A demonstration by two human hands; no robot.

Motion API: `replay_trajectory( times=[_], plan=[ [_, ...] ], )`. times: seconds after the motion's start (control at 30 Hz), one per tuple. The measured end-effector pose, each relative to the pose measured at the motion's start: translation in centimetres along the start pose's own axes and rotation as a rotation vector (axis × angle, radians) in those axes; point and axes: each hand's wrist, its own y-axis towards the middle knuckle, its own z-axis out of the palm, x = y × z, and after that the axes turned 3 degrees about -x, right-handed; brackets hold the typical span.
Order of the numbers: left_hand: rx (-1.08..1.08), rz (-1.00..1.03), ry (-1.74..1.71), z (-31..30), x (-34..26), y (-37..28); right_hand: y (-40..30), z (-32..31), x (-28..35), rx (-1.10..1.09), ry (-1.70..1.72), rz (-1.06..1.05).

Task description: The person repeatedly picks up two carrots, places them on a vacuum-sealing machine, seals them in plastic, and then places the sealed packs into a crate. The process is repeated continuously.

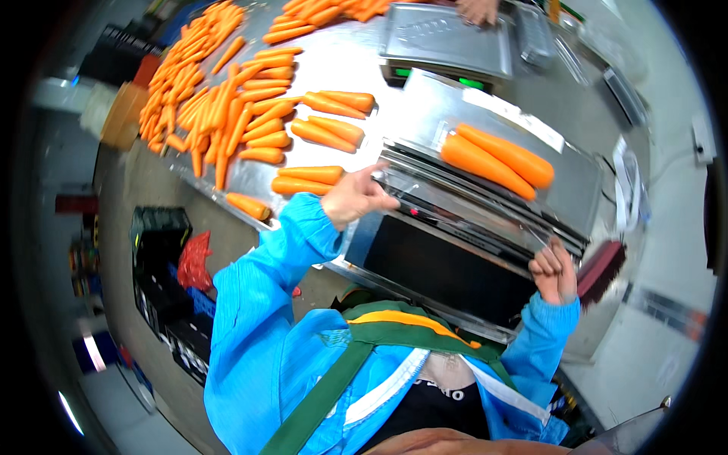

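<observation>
Clear plastic film (pixel 455 199) stretches over the front of a metal film-wrapping machine (pixel 569 196). My left hand (pixel 359 196) pinches the film's left part between thumb and fingers. At the film's right end, my right hand (pixel 554 270) has its fingers curled on the edge. Two large carrots (pixel 495 159) lie side by side on the machine's metal top, just beyond the film; clear plastic shows at their upper left end. A black plate (pixel 446 267) forms the machine's near part, below both hands. Paired carrots (pixel 307 179) rest on the metal table beside my left hand.
Heaps of carrots (pixel 222 114) cover the table's left side. Another person's hand (pixel 478 10) touches a steel-topped scale (pixel 446 40) at the back. Clear plastic trays (pixel 533 37) stand right of it. A dark red brush (pixel 603 270) lies beyond my right hand. Black crates (pixel 162 284) are at lower left.
</observation>
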Motion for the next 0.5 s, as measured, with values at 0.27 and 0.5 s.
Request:
replay_trajectory(
  times=[0.27,0.5],
  plan=[
    [0.751,0.367,-0.54,0.1,-10.3,4.6,3.3,7.6,6.0,0.076,-0.191,-0.719],
    [-0.192,0.795,0.809,4.6,-4.7,19.9,14.0,3.8,5.2,-0.028,-1.64,-0.693]
  ],
)
